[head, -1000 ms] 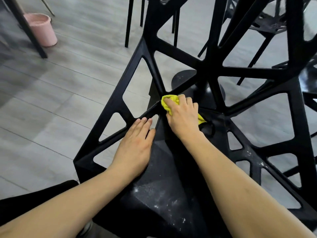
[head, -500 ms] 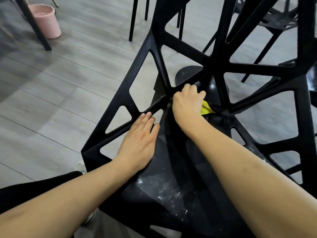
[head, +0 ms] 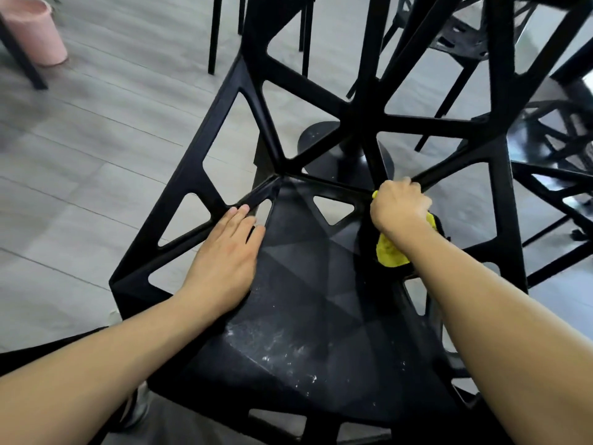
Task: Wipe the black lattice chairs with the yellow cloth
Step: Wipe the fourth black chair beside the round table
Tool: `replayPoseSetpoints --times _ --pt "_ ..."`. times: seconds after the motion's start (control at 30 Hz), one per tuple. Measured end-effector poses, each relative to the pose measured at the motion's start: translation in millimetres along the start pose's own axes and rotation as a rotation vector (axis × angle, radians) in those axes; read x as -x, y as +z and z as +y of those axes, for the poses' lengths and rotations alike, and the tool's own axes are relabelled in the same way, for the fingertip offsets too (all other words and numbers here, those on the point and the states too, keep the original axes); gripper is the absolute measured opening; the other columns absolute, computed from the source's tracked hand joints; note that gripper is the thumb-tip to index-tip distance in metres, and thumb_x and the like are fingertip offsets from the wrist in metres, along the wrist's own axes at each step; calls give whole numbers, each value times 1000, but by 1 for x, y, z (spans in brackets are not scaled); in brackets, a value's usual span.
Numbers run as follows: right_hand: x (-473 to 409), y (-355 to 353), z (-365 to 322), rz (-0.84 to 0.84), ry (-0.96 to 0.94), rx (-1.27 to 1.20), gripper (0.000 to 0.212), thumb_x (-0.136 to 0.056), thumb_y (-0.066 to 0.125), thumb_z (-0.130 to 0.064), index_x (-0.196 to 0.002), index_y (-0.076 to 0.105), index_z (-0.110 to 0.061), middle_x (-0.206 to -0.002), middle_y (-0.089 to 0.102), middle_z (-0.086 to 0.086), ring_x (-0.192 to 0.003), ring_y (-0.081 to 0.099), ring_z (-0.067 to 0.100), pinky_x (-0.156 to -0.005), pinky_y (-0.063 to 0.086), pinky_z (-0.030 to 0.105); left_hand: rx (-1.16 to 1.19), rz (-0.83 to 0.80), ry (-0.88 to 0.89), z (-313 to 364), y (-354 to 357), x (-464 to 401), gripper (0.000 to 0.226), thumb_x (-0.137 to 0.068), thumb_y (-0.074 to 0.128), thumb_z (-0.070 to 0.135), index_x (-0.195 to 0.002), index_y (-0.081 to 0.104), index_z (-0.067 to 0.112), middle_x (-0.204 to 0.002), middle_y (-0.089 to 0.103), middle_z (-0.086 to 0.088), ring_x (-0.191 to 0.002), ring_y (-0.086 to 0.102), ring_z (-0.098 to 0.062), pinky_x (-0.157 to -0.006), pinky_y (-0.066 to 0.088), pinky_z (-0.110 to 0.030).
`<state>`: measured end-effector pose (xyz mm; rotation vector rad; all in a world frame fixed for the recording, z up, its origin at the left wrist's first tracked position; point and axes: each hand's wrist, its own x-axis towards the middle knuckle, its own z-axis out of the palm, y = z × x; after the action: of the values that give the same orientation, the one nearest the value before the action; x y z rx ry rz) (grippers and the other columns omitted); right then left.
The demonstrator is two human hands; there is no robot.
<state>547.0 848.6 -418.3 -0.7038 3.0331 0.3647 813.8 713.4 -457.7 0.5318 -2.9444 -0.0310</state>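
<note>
A person leaned over a black lattice chair (head: 298,316). The left hand (head: 224,261) lay flat, fingers straight and together, on the seat's nine o'clock edge. At two o'clock, the right hand (head: 399,207) was curled tightly around a yellow cloth (head: 390,252), pressing it against a lattice strut. A pink bucket (head: 35,30) stood at eleven o'clock.

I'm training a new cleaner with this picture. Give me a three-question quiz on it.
1. True or false: the left hand grips the yellow cloth.
2. Which hand lies flat on the black lattice chair?
3. The pink bucket stands at: A) upper left, B) lower right.

Key: 1. False, the right hand grips it. 2. The left hand. 3. A.
</note>
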Motion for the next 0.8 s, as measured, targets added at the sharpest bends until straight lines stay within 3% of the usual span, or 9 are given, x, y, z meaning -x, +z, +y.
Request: replayPoseSetpoints --times 0.17,0.3,0.43,0.6,0.7,0.8 --pt "11 6 8 -22 94 -264 36 -96 55 -31 -120 57 -5 -125 53 21 -116 53 43 -89 47 46 8 -20 -6 1 -2 0 46 -88 53 6 -134 54 2 -140 53 -18 -145 34 -35 -125 13 -43" --pt "23 19 2 73 134 -397 34 -96 53 -31 -114 60 -4 -124 51 21 -115 49 42 -92 45 47 38 5 -20 2 0 -2 43 -89 53 5 -132 56 3 -138 54 -17 -145 35 -34 -125 14 -42" --pt "26 14 -45 124 -48 -428 37 -96 51 -35 -117 63 -7 -119 52 20 -108 54 41 -94 47 47 72 23 -17 0 3 -2 41 -91 49 3 -132 56 2 -139 54 -17 -146 33 -35 -126 12 -41" --pt "40 1 -127 84 -349 -539 39 -92 51 -41 -126 63 -27 -119 55 12 -113 53 35 -96 40 48 91 43 2 -3 0 1 51 -91 29 5 -138 49 -1 -144 49 -18 -148 28 -34 -126 4 -38" --pt "36 8 -90 51 -478 -401 46 -89 55 -44 -134 57 -38 -125 54 8 -117 50 31 -102 37 46 100 55 13 -2 -2 0 67 -87 8 15 -140 45 -1 -143 48 -18 -148 28 -33 -126 3 -36" --pt "45 22 -30 28 -453 -481 45 -89 61 -31 -134 60 -32 -126 53 10 -117 49 34 -105 38 45 90 51 11 -3 3 0 59 -90 13 11 -136 48 -1 -142 49 -19 -148 27 -33 -125 2 -35"
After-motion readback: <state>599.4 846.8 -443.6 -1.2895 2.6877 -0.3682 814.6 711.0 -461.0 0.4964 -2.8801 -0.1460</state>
